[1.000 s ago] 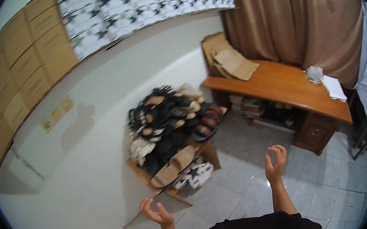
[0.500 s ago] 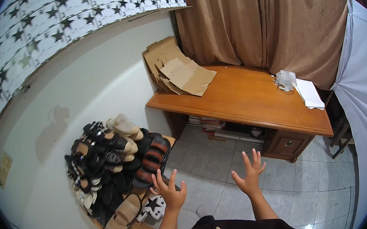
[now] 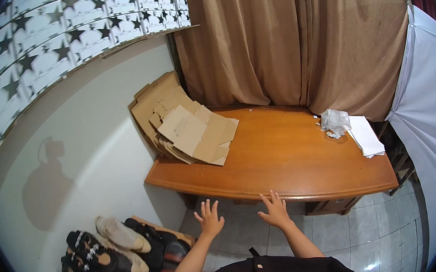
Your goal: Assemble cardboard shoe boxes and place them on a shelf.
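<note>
Left hand [image 3: 209, 219] raised, palm down, fingers spread wide, holding nothing. It hangs over the tiled floor [image 3: 376, 225], just short of the front edge of the wooden counter [image 3: 284, 155]. Right hand [image 3: 275, 210] beside it, also open with fingers fanned and empty; its fingertips reach the counter's rounded front edge, though whether they touch the wood cannot be told. The two hands sit near each other, both forearms bare and coming up from a dark garment at the bottom.

Ahead of the left hand and off to its left, at the far corner of the counter: a loose stack of flattened cardboard pieces [image 3: 191, 131], partly leaning on the white wall [image 3: 86, 150]. Well ahead and to the right of the right hand: a crumpled clear plastic bag [image 3: 335, 121], touching a stack of white papers [image 3: 365, 135] at the counter's right end.

Behind the counter, a brown curtain [image 3: 292, 38] hangs full height. Below and left of the left hand, a heap of shoes and sandals [image 3: 113, 253] sits on a low rack against the wall. Star-patterned panelling [image 3: 59, 41] above the wall.
</note>
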Demonstrator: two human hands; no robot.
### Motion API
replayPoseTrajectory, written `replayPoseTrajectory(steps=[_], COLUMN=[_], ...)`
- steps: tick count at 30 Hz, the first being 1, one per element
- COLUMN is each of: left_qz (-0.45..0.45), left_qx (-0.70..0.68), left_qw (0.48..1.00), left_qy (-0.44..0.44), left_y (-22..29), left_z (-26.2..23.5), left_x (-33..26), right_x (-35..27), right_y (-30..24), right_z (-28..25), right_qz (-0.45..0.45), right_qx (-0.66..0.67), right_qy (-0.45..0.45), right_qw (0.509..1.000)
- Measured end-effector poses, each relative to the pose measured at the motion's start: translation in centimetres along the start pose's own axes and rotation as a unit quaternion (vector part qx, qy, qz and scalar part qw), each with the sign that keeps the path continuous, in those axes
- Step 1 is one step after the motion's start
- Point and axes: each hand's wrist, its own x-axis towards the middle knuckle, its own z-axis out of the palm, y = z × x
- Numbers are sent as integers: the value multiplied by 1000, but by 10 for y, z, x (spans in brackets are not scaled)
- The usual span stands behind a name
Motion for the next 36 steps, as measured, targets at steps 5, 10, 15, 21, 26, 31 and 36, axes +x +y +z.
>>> replayPoseTrajectory(steps=[5,10,15,21,26,31,36], left_qz=[12,-33,-102,-174,-198,9,182], left_qx=[-56,-65,-74,7,44,70,120], left_qw=[994,989,986,979,956,957,907], left_qy=[-98,-131,-106,-105,-213,-281,-360], left_y=[9,9,4,24,13,-5,3], left_z=[65,113,151,161,179,160,129], left_x=[95,178,260,331,352,335,313], right_x=[78,145,182,202,216,222,222], right_y=[84,114,131,154,165,178,166], right_z=[62,58,58,55,53,56,36], right_qz=[141,115,56,53,44,95,100], right_qx=[-34,-18,-38,-7,43,181,281], right_qy=[6,8,-44,-61,-107,-85,32], right_qw=[989,993,997,997,992,975,954])
